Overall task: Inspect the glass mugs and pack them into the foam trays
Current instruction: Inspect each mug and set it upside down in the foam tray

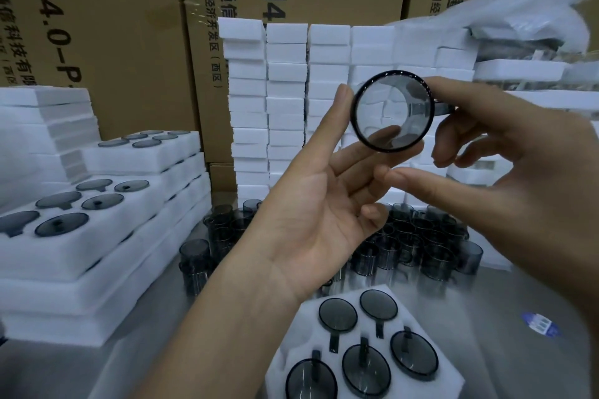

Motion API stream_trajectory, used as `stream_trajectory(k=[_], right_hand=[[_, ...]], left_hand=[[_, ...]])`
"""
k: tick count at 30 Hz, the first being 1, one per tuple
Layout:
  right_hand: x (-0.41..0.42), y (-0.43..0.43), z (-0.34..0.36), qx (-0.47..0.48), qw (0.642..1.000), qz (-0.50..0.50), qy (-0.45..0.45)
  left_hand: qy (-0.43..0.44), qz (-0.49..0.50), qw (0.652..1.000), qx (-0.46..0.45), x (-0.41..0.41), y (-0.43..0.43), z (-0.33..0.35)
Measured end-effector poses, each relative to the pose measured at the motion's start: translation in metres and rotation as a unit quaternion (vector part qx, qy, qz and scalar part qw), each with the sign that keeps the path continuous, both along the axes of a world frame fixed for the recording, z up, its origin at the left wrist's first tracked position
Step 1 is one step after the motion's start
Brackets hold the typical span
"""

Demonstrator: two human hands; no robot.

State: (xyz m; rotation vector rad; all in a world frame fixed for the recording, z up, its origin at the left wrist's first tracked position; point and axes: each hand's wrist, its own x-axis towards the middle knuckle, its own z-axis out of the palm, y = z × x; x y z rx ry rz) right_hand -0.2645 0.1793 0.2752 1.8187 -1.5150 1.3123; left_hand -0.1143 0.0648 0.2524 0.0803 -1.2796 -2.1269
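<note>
The right hand (492, 152) grips a round smoky-grey glass mug (392, 110). The left hand (311, 204), fingers straight, touches its rim.

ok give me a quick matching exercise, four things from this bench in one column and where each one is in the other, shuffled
Things
1. raised mug
2. near foam tray
3. loose mugs
4. foam blocks

Places
a. stacked in columns against the cardboard boxes
b. closest to the camera, five mugs showing in it
c. up in the air between the left hand and right hand
d. standing crowded on the table behind the hands

Pairs: 1-c, 2-b, 3-d, 4-a
</note>
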Motion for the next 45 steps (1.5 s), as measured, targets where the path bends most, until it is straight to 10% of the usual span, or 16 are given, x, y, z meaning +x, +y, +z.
stream_trajectory(k=[5, 11, 25, 32, 40, 45], right_hand=[[0.005, -0.006, -0.004, 0.024, 0.998, -0.009, -0.052], [0.015, -0.021, -0.012, 0.003, 0.974, 0.106, -0.201], [0.030, -0.047, -0.028, 0.144, 0.789, 0.390, -0.452], [0.037, -0.048, -0.027, 0.182, 0.778, 0.379, -0.467], [0.056, -0.051, -0.033, 0.122, 0.769, 0.410, -0.475], [0.062, -0.048, -0.032, 0.159, 0.710, 0.474, -0.497]], left_hand=[[-0.032, 0.252, 0.949, -0.186, -0.005, 0.006, -0.004], [0.038, 0.334, 0.884, -0.326, -0.001, 0.003, -0.004], [-0.033, 0.436, 0.676, -0.593, 0.042, -0.033, 0.010], [-0.017, 0.425, 0.700, -0.574, 0.048, -0.039, 0.012], [0.027, 0.499, 0.626, -0.599, 0.045, -0.033, 0.014], [0.041, 0.453, 0.676, -0.580, 0.042, -0.034, 0.011]])
